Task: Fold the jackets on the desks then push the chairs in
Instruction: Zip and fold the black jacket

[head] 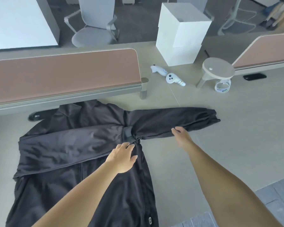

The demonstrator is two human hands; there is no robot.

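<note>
I saw the black jacket (72, 145) spread on the surface (220, 153), left hand (121, 158) pressing flat near the armpit, right hand (181, 135) at the outstretched sleeve (179, 118), grip unclear; a weak press risked dragging the body askew.

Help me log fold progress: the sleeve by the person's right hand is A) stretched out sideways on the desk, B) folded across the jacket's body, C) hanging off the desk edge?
A: the sleeve lies flat and extended on the desk, with the right hand at its near edge.
</note>
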